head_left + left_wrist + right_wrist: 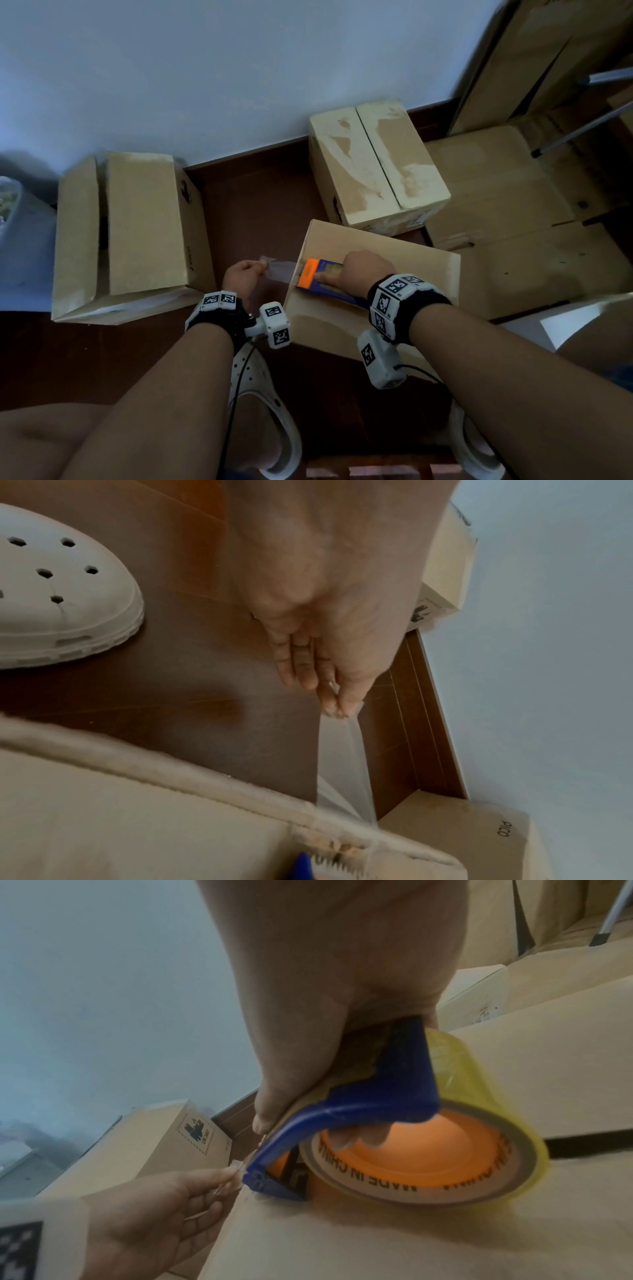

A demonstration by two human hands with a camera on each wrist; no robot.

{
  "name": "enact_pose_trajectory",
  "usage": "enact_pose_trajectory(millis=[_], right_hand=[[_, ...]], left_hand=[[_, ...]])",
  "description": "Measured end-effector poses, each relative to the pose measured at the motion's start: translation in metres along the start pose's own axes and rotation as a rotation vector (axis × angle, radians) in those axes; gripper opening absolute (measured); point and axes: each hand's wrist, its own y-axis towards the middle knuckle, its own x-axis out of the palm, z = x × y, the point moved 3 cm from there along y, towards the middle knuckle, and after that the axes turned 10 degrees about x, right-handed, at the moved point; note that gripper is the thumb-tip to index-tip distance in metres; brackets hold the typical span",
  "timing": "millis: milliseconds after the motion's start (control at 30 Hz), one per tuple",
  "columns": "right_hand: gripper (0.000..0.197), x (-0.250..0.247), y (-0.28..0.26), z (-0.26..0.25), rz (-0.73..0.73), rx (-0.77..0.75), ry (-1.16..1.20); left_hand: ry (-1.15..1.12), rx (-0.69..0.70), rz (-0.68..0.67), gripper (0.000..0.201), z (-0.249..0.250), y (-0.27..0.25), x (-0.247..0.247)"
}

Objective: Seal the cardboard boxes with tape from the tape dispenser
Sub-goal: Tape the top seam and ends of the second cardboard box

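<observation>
On dark wood floor point(260, 205), nr the wall: a person's right hand point(363, 270) grips a blue-and-orange tape dispenser point(329, 281) pressed flat on the nearest cardboard box point(404, 274), its toothed end at the box's left edge. Left hand point(241, 274) hovers just off that edge, thumb & fingertips point(334, 707) pinching the free end of clear tape point(279, 270), w/ the strip stretched taut betw. hand and dispenser over bare floor. Second box point(137, 222) sits well apart at left, flaps slightly gapped; third box point(376, 164), flaps closed, stands behind, touching or almost touching the near box's far edge. Open strip of floor runs betw. left box and the other two. Flattened cardboard point(507, 212) lies at right. White clogs point(253, 383) visible below the wrists.
</observation>
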Motion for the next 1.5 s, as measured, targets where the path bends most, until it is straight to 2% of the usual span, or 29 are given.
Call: enact_pose_trajectory(millis=[233, 333, 433, 467, 567, 700, 733, 767, 833, 867, 900, 933, 1000, 1067, 1100, 1167, 1233, 1367, 1467, 1500], right_hand=[[0.067, 0.004, 0.001, 0.0, 0.015, 0.006, 0.007], [0.069, 0.005, 0.004, 0.0, 0.006, 0.0, -0.003], [0.068, 0.005, 0.005, -0.001, -0.009, -0.017, -0.026], [0.067, 0.004, 0.005, -0.001, -0.014, -0.02, -0.029], [0.067, 0.004, 0.005, 0.0, -0.023, -0.019, -0.016], [0.066, 0.004, 0.005, 0.0, -0.03, -0.017, -0.023], [0.065, 0.004, 0.005, 0.001, -0.029, -0.015, -0.023], [0.065, 0.004, 0.005, 0.001, -0.028, -0.016, -0.018], [0.065, 0.004, 0.006, 0.0, -0.026, -0.018, -0.005], [0.065, 0.005, 0.006, 0.0, -0.026, -0.017, 0.001], [0.064, 0.005, 0.006, 0.001, -0.025, -0.015, 0.001], [0.065, 0.006, 0.005, 0.001, -0.024, -0.012, -0.003], [0.065, 0.004, 0.004, 0.0, -0.019, -0.017, -0.009], [0.064, 0.004, 0.004, -0.001, -0.034, -0.022, -0.008], [0.064, 0.004, 0.004, -0.002, -0.041, -0.026, -0.005], [0.064, 0.002, 0.004, -0.003, -0.047, -0.034, -0.018], [0.065, 0.001, 0.004, -0.003, -0.058, -0.046, -0.038], [0.068, 0.002, 0.002, 0.001, -0.068, -0.058, -0.075], [0.072, -0.005, -0.002, 0.003, -0.069, -0.071, 0.005], [0.065, -0.009, -0.003, 0.003, -0.08, -0.086, 0.044]], left_hand=[[0.047, -0.049, -0.045, 0.018, -0.009, 0.001, 0.017], [0.039, -0.117, -0.183, 0.02, -0.014, -0.002, 0.034], [0.0, -0.212, -0.395, 0.012, -0.001, -0.018, 0.047], [0.003, -0.229, -0.44, 0.019, 0.001, -0.02, 0.049], [0.134, -0.202, -0.411, 0.037, 0.003, -0.023, 0.051], [0.235, -0.206, -0.447, 0.04, -0.004, -0.015, 0.053], [0.271, -0.205, -0.453, 0.05, -0.002, -0.011, 0.052], [0.341, -0.206, -0.465, 0.072, -0.007, -0.003, 0.051], [0.544, -0.19, -0.447, 0.118, -0.048, 0.04, 0.048], [0.549, -0.206, -0.412, 0.127, -0.058, 0.052, 0.048], [0.498, -0.203, -0.397, 0.123, -0.05, 0.044, 0.047], [0.405, -0.159, -0.355, 0.106, -0.029, 0.026, 0.044], [0.274, -0.093, -0.303, 0.052, 0.007, -0.011, 0.04], [0.137, -0.119, -0.304, 0.028, 0.02, -0.029, 0.041], [0.05, -0.171, -0.332, 0.029, 0.024, -0.038, 0.043], [-0.077, -0.29, -0.403, 0.058, 0.03, -0.053, 0.049], [-0.079, -0.31, -0.46, 0.078, 0.032, -0.054, 0.055], [-0.074, -0.298, -0.447, 0.087, 0.03, -0.052, 0.063], [-0.061, -0.28, -0.417, 0.093, 0.022, -0.045, 0.062], [-0.036, -0.268, -0.392, 0.093, 0.02, -0.042, 0.059]])
